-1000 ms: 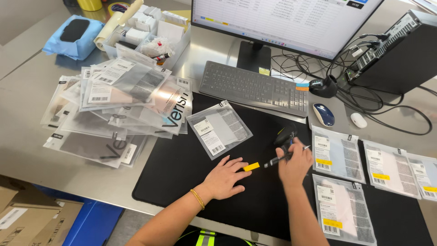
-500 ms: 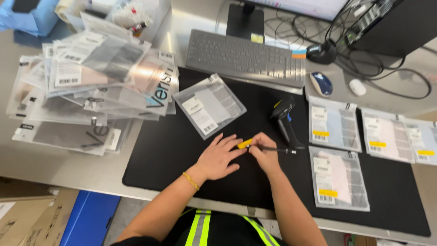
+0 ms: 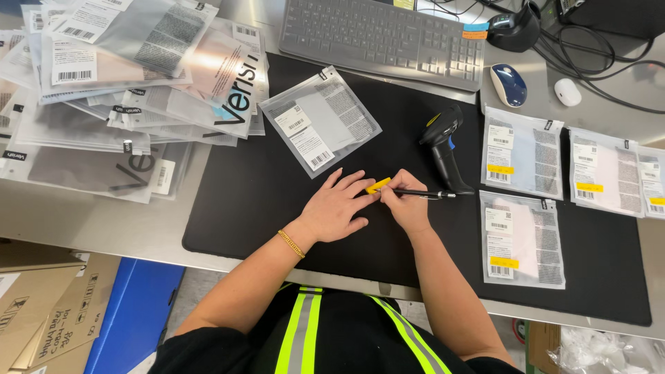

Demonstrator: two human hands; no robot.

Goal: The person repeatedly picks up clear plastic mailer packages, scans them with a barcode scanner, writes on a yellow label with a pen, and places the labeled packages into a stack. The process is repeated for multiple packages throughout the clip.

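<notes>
Small yellow sticker [image 3: 378, 185] — flat, rectangular

One keyboard [image 3: 377, 38], two mice [image 3: 508, 84], one scanner [image 3: 445, 147]

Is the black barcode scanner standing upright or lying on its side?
Lying on its side: the barcode scanner rests flat on the black mat, handle pointing toward the person.

Matt mat, brushed metal, glossy film

The counter [image 3: 104, 221] is seen as dull brushed metal, overlaid by a matt black mat [image 3: 263, 201]. The pouches [image 3: 320, 119] are made of glossy, translucent plastic film with paper labels. The scanner [image 3: 443, 147] and keyboard [image 3: 381, 38] are moulded in smooth plastic; cardboard boxes [image 3: 48, 312] look rough.
</notes>
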